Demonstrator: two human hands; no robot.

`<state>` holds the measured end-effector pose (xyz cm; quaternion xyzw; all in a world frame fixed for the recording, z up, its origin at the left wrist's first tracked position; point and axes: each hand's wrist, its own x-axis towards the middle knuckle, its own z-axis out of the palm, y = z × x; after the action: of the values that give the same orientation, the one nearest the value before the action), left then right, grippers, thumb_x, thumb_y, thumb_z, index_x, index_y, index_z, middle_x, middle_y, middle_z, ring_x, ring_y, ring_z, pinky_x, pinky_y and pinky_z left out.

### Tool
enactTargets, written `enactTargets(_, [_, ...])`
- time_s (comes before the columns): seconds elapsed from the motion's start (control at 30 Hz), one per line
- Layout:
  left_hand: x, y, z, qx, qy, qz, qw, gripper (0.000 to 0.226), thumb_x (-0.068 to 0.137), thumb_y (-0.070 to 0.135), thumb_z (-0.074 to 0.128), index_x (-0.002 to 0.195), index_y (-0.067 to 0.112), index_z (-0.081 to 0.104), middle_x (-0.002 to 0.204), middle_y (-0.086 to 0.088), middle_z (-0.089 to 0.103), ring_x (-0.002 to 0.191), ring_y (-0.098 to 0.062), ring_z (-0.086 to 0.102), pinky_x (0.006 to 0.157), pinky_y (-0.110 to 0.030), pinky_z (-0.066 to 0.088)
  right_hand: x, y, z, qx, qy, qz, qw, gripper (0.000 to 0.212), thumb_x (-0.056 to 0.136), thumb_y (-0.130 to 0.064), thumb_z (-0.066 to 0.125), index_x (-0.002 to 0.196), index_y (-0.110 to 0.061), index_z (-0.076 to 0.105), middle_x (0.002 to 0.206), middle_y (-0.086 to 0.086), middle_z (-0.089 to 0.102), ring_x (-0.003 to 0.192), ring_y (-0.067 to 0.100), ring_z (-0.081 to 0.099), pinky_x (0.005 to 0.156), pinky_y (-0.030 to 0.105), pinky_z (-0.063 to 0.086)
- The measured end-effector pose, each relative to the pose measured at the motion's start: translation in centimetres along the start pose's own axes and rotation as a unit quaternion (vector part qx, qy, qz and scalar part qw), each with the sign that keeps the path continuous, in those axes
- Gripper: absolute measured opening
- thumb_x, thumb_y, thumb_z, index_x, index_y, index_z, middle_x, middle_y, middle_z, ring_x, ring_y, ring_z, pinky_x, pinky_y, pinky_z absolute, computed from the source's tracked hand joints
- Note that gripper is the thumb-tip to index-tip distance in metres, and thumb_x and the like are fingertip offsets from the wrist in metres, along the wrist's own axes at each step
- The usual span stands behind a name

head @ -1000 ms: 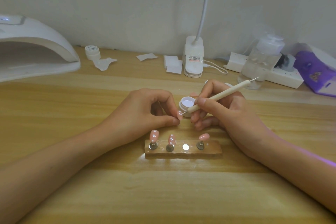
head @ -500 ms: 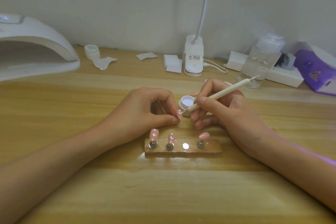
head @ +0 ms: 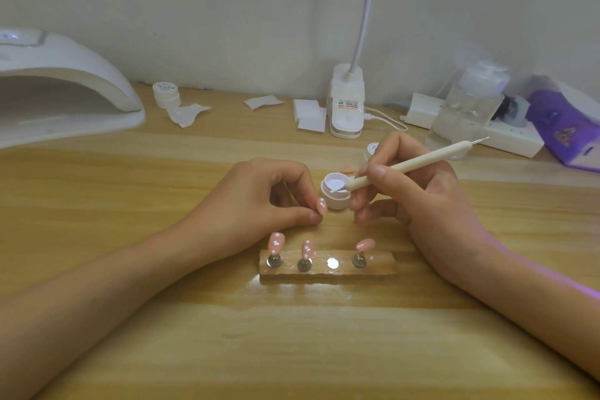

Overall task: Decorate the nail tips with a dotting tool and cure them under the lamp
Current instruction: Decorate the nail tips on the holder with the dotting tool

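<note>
My left hand (head: 259,201) pinches a pink nail tip (head: 321,205) with white dots, just left of a small open white gel pot (head: 336,191). My right hand (head: 418,191) grips a cream dotting tool (head: 406,167), whose front point dips into the pot. In front of both hands lies a wooden holder (head: 328,268) with three pink nail tips on metal stands: two dotted ones (head: 276,242) (head: 306,248) at the left and a plain one (head: 365,243) at the right. One magnet spot (head: 331,262) stands bare. The white curing lamp (head: 61,88) sits at the far left.
Along the wall stand a small closed jar (head: 166,94), paper wipes (head: 310,118), a desk lamp base (head: 346,110) with cable, a clear pump bottle (head: 467,107), a white power strip (head: 506,136) and a purple box (head: 565,130). A lid (head: 370,149) and a loose pink tip (head: 349,168) lie behind the pot.
The dotting tool's point has lifted off the held nail tip and moved right into the gel pot. My left hand has stayed in place with the tip.
</note>
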<state>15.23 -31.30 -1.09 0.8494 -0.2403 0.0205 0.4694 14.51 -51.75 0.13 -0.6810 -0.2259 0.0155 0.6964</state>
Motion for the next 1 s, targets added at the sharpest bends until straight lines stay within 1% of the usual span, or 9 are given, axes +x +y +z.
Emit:
enactTargets(0.13, [0.0,-0.02,-0.02,0.002,0.001,0.004,1.0,0.025,0.074,0.015,0.082,0.067,0.033,0.067,0.064,0.022,0.065,0.057,0.001,0.057,0.056,-0.006,0.038,0.01,0.03,0.04,-0.008,-0.01,0.028,1.0,0.02,0.087,-0.013,0.059,0.068,-0.021,0.058,0.068,0.01,0.068,0.061,0.018,0.065,0.054,0.026,0.053])
enactTargets(0.27, [0.05,0.04,0.02,0.006,0.001,0.006,1.0,0.025,0.074,0.014,0.082,0.067,0.032,0.066,0.061,0.025,0.063,0.055,0.003,0.056,0.055,-0.004,0.036,0.01,0.05,0.03,-0.013,-0.02,0.056,0.998,0.017,0.087,-0.011,0.06,0.07,-0.013,0.056,0.068,0.011,0.067,0.06,0.019,0.064,0.051,0.024,0.053])
enactTargets(0.33, [0.03,0.01,0.03,0.006,0.001,0.007,1.0,0.025,0.074,0.013,0.082,0.067,0.032,0.067,0.061,0.024,0.063,0.055,0.003,0.055,0.054,-0.004,0.036,-0.01,0.07,0.0,-0.022,-0.021,0.064,0.997,0.022,0.09,-0.007,0.062,0.07,-0.014,0.057,0.068,0.012,0.067,0.06,0.021,0.064,0.05,0.024,0.052])
enactTargets(0.43, [-0.02,-0.01,0.0,0.004,0.001,0.004,1.0,0.025,0.074,0.015,0.082,0.067,0.033,0.067,0.062,0.022,0.064,0.056,0.002,0.056,0.055,-0.005,0.037,-0.04,0.07,0.01,-0.027,-0.021,0.07,0.997,0.028,0.094,-0.001,0.058,0.07,-0.014,0.058,0.068,0.015,0.067,0.059,0.022,0.064,0.049,0.024,0.052])
enactTargets(0.67, [0.04,-0.1,-0.01,-0.002,0.0,-0.001,1.0,0.024,0.074,0.016,0.082,0.067,0.033,0.067,0.064,0.021,0.065,0.057,0.001,0.056,0.057,-0.008,0.038,-0.02,-0.01,0.12,-0.029,-0.026,0.073,0.997,0.028,0.095,-0.002,0.058,0.07,-0.016,0.059,0.069,0.013,0.068,0.061,0.021,0.065,0.05,0.023,0.053])
enactTargets(1.0, [0.05,-0.07,-0.04,0.006,0.0,0.002,1.0,0.024,0.073,0.017,0.082,0.067,0.035,0.066,0.065,0.022,0.065,0.058,0.001,0.055,0.057,-0.008,0.039,-0.01,0.07,0.01,-0.029,-0.029,0.073,0.997,0.027,0.095,-0.002,0.058,0.071,-0.016,0.059,0.069,0.013,0.068,0.061,0.02,0.065,0.05,0.023,0.053])
